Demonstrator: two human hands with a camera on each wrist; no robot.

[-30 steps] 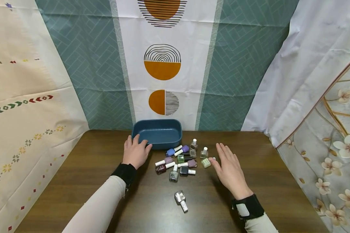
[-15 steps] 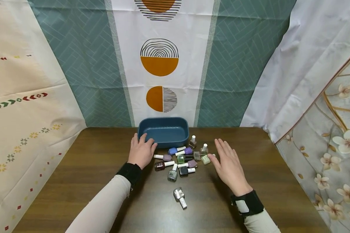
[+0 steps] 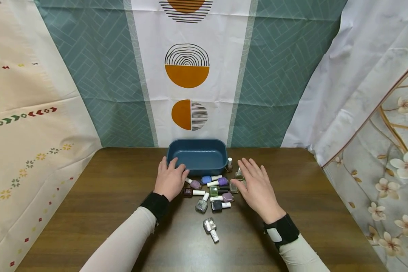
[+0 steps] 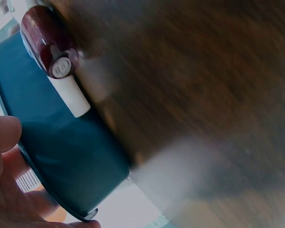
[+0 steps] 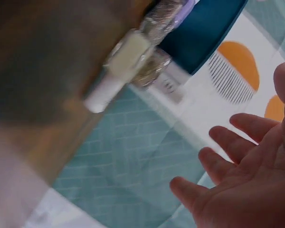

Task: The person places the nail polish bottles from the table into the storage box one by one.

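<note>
My left hand [image 3: 170, 183] rests at the left front corner of a blue rectangular tub [image 3: 204, 172], its spread fingers at the rim and holding nothing else. Beside the thumb lie a lilac nail polish bottle [image 3: 195, 185] and a dark red nail polish [image 4: 45, 38] with a white cap. My right hand [image 3: 258, 189], fingers straight and palm turned inward, stands at the right side of the bottle cluster. It partly hides a pale green nail polish [image 5: 129, 54] in the head view. A clear bottle [image 3: 238, 175] shows by its fingertips.
Blue [image 3: 206, 180], purple [image 3: 222, 181], green [image 3: 214, 191] and black [image 3: 217, 206] nail polishes lie bunched before the tub. A grey glitter bottle [image 3: 201, 206] and a silver bottle [image 3: 209, 225] lie nearer me. Curtains [image 3: 272, 75] hang behind the brown table [image 3: 122, 181].
The tub has slid to the right along with my left hand. My right hand has moved left, over the pale green bottle. Some bottles on the right have shifted closer together.
</note>
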